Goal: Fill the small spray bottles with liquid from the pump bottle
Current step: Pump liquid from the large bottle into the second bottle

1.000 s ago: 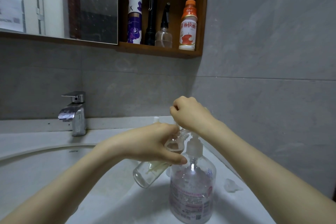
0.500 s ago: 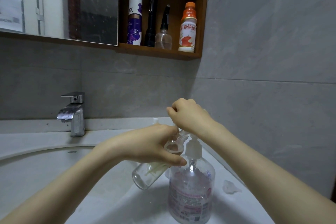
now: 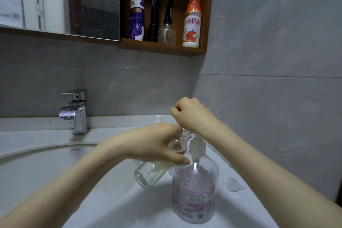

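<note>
A large clear pump bottle (image 3: 195,192) with a pink label stands on the white sink counter (image 3: 103,198). My right hand (image 3: 192,114) is a curled fist resting on top of its white pump, and the pump head is hidden beneath it. My left hand (image 3: 153,146) grips a small clear spray bottle (image 3: 149,174) with no cap. I hold it tilted, neck up against the pump's spout. A little yellowish liquid lies in its lower part. The white tip of another small bottle (image 3: 158,117) shows behind my left hand.
A chrome tap (image 3: 75,111) stands at the back left above the basin (image 3: 37,168). A wooden shelf (image 3: 162,48) holds several bottles and a black torch. A crumpled bit of clear plastic (image 3: 234,184) lies on the counter by the right wall.
Both hands keep their positions. My right fist has shifted only slightly over the pump, and the bottles have not moved.
</note>
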The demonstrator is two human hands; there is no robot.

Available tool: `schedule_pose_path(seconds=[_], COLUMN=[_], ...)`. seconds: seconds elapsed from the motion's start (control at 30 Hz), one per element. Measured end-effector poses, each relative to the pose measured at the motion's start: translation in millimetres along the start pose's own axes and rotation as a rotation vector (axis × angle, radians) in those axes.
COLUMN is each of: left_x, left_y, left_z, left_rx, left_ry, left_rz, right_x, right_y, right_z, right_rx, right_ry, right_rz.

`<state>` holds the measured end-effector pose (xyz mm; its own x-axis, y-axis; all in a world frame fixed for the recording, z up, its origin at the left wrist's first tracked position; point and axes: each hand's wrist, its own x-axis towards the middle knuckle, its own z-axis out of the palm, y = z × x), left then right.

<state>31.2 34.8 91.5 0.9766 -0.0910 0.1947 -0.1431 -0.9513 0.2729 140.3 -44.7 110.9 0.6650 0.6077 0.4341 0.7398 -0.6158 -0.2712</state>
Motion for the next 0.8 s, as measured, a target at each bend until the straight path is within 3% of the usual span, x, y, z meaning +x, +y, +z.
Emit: schedule_pose_path(seconds=[0.8], left_x=[-0.7], left_y=[1.9], left_z=[-6.4], left_rx=[0.009], left_ry=[0.026], left_rz=[0.010], right_x=[3.9], right_y=[-1.2], right_z=[-7.6], right_rx=[-0.007], right_ry=[0.039], right_rz=[-0.030])
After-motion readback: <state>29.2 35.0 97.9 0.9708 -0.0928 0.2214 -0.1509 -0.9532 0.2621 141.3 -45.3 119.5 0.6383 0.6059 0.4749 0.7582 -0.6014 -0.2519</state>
